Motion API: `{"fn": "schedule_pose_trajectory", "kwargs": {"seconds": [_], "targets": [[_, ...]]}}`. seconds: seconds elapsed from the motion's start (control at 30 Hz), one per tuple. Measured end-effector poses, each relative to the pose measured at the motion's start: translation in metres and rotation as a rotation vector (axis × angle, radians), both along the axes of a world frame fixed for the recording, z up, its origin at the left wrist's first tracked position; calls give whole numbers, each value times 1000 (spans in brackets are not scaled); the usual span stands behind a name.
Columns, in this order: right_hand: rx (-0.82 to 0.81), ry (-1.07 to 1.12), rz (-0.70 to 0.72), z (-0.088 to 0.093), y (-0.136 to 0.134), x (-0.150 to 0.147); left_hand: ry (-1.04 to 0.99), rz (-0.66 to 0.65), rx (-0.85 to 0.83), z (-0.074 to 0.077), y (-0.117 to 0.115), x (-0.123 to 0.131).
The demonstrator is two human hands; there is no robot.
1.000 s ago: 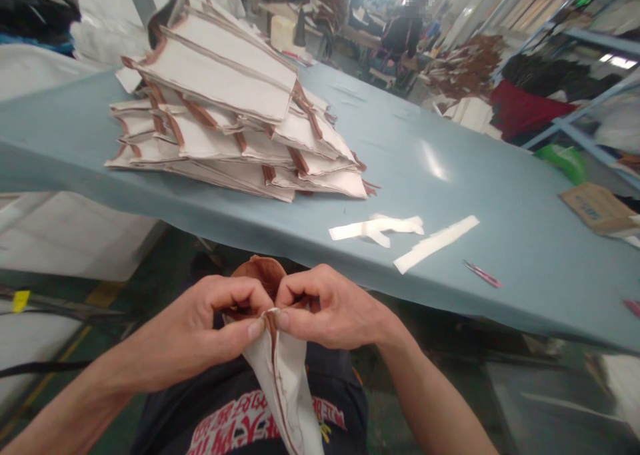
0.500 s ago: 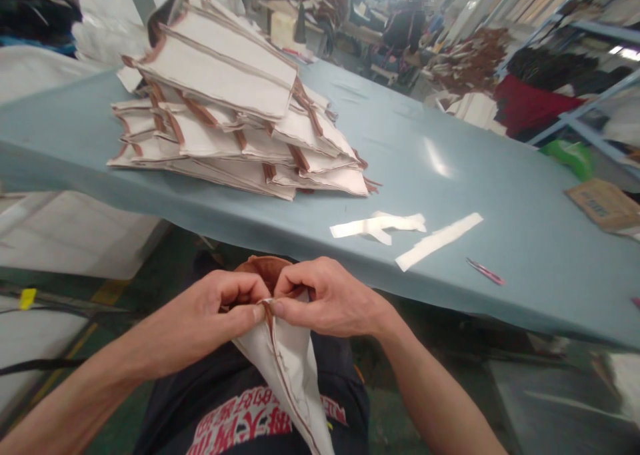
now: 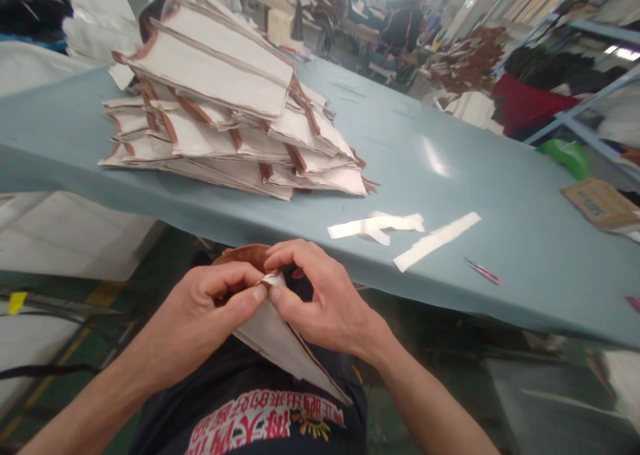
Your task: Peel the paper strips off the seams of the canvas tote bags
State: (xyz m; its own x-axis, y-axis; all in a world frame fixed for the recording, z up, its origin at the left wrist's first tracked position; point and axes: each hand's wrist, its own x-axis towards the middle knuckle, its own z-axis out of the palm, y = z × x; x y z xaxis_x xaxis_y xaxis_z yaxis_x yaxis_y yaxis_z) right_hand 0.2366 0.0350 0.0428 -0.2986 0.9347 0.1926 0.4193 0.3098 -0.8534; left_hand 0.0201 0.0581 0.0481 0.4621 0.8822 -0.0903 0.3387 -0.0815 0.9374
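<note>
Between my two hands is a white fabric piece [image 3: 280, 338] with brown edging, its lower part hanging down in front of my dark apron [image 3: 320, 382]. My left hand [image 3: 220, 302] pinches its upper edge between thumb and fingers. Close beside it, my right hand [image 3: 315, 295] grips the same edge, thumb below and index finger arched over the top. A brown part [image 3: 245, 255] shows behind the fingers; how it joins the white fabric is hidden.
A tall stack of white, brown-edged sewn pieces [image 3: 220, 62] lies on the blue-grey table [image 3: 400, 148]. Nearer me are white strips [image 3: 437, 242] and small pink-handled snips [image 3: 483, 270]. A cardboard piece [image 3: 600, 203] sits at the right; a person [image 3: 400, 25] is in the background.
Both hands have risen slightly with the fabric. My right hand has turned and its index finger has lifted over the edge. The hanging fabric has swung up and to the right.
</note>
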Motion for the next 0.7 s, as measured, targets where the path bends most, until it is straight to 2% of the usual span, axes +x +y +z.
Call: {"fn": "schedule_pose_trajectory", "kwargs": {"seconds": [0.13,0.27,0.37,0.47,0.57,0.7], "targets": [[-127,-28,-134,-1,-11,-5,-72,95,23,0,-5,8],[-349,76,-109,-5,-20,-6,-184,173,-73,-10,-11,7],[-380,162,-93,-7,-27,-5,-285,157,-232,-22,-16,3],[-428,165,-113,-7,-34,-5,-336,133,-310,-31,-19,3],[-460,57,-180,-5,-38,-6,-325,116,-302,-34,-22,5],[-412,-63,-209,-8,-40,-9,-223,135,-223,-29,-25,11]]}}
